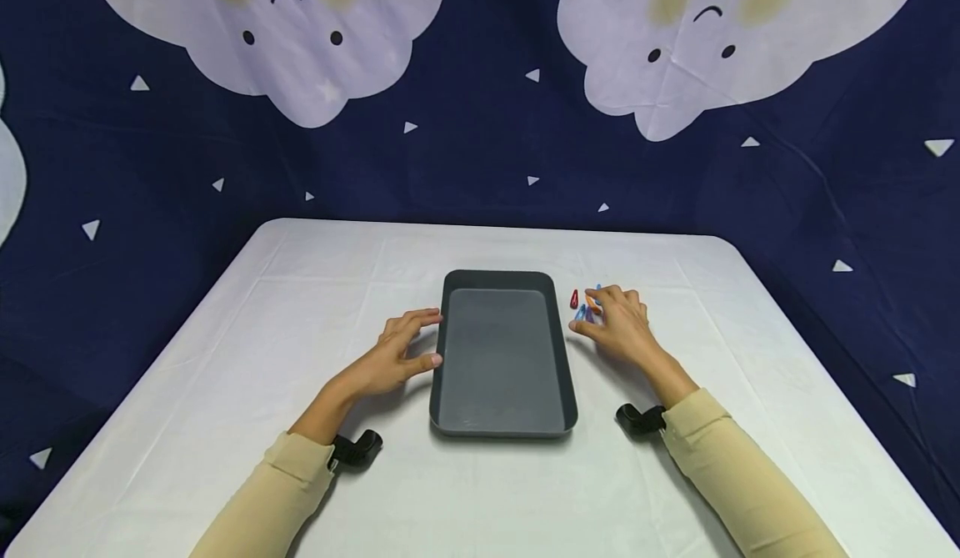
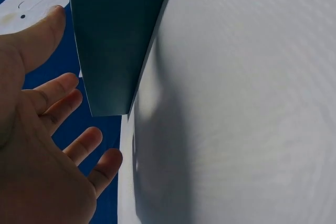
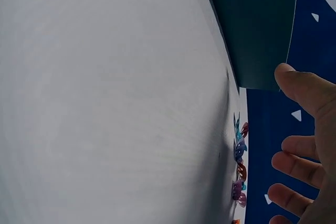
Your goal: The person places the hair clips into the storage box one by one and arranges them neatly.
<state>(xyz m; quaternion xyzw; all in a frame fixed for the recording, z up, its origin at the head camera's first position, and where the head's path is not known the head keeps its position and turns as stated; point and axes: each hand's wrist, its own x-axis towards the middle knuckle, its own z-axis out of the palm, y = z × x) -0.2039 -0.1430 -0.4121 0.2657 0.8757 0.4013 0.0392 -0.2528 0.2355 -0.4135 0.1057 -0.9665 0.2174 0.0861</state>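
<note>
A grey rectangular baking tray (image 1: 501,436) lies on the white table. My left hand (image 1: 392,361) is at its left side, thumb and fingertips right at the rim; the left wrist view shows the fingers spread and relaxed beside the tray wall (image 2: 118,40). To the right of the tray, my right hand (image 1: 621,324) hovers over a small group of colourful snap hair clips, with thumb and fingers apart. A red clip (image 1: 574,299) lies just left of the fingertips. Blue clips (image 1: 581,313) and an orange one (image 1: 592,304) show between thumb and fingers. Part of the group is hidden under the hand.
White cloth covers the table (image 1: 315,291), which has rounded far corners. Behind it hangs a dark blue curtain (image 1: 480,166) with clouds and small triangles. Each wrist wears a black camera mount, the left one (image 1: 358,449) and the right one (image 1: 639,420) both low over the cloth.
</note>
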